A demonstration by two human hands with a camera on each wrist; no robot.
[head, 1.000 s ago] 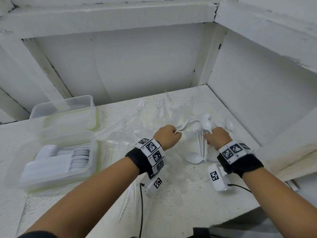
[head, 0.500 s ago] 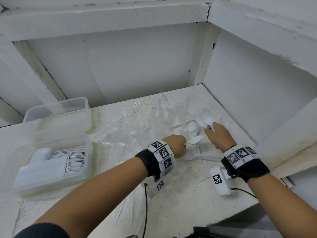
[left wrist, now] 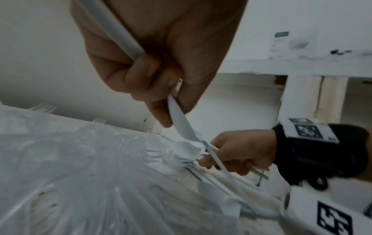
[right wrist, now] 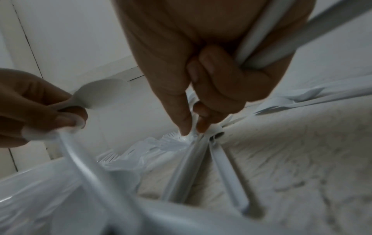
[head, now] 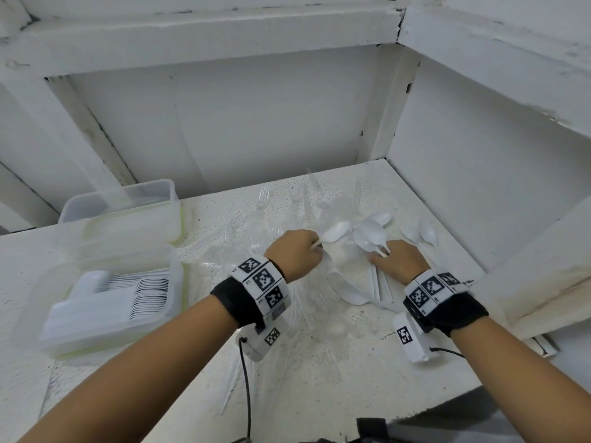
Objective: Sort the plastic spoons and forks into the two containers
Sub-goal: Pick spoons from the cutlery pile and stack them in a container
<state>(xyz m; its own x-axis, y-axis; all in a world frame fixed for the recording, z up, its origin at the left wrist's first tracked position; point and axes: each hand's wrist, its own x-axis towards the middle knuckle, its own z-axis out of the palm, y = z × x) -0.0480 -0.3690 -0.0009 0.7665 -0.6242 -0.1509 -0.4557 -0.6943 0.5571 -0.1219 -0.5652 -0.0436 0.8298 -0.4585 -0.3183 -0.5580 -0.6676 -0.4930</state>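
My left hand (head: 295, 252) grips a white plastic spoon (head: 335, 233) by its handle, bowl pointing right; the left wrist view shows that spoon (left wrist: 181, 124) running through the curled fingers. My right hand (head: 398, 262) holds a bunch of white spoons (head: 371, 236), bowls fanned up-left, handles trailing under the palm; its fingertips (right wrist: 185, 125) pinch down onto more spoon handles (right wrist: 181, 168) on the shelf. Clear plastic forks (head: 262, 199) lie scattered behind and left of the hands. The near container (head: 105, 298) holds stacked white spoons. The far container (head: 128, 212) looks empty.
The work surface is a white shelf (head: 319, 362) closed in by a back wall and a right wall (head: 479, 174). Two loose spoons (head: 422, 233) lie near the right wall. Crinkled clear plastic (left wrist: 70, 174) covers the shelf's middle. Cables hang from both wrist cameras.
My left hand has lifted a spoon off the shelf and holds it bowl-right. My right hand has dropped lower toward the handles, still holding its bunch of spoons.
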